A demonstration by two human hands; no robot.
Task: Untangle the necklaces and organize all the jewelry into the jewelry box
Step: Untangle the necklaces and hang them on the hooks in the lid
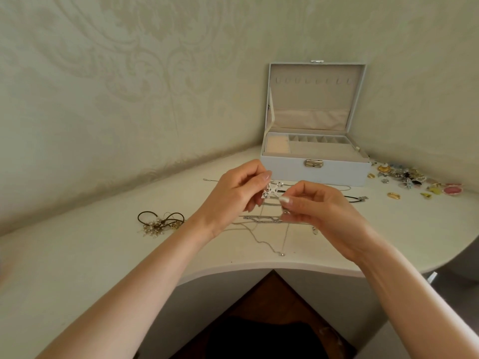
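My left hand [237, 194] and my right hand [315, 206] are raised together above the white table [103, 250], both pinching a silver necklace with sparkly star-shaped pieces [272, 191]. Its thin chains [261, 238] hang down onto the table, tangled with a flat silver link chain [261, 218]. The white jewelry box [315, 151] stands open behind my hands, its lid upright against the wall. A black cord necklace [356, 199] lies to the right of my right hand.
A brown cord necklace with pearl beads [160, 222] lies to the left. A heap of small earrings, brooches and gold rings [414, 181] is spread right of the box. The table's curved front edge [259, 266] runs just below my wrists.
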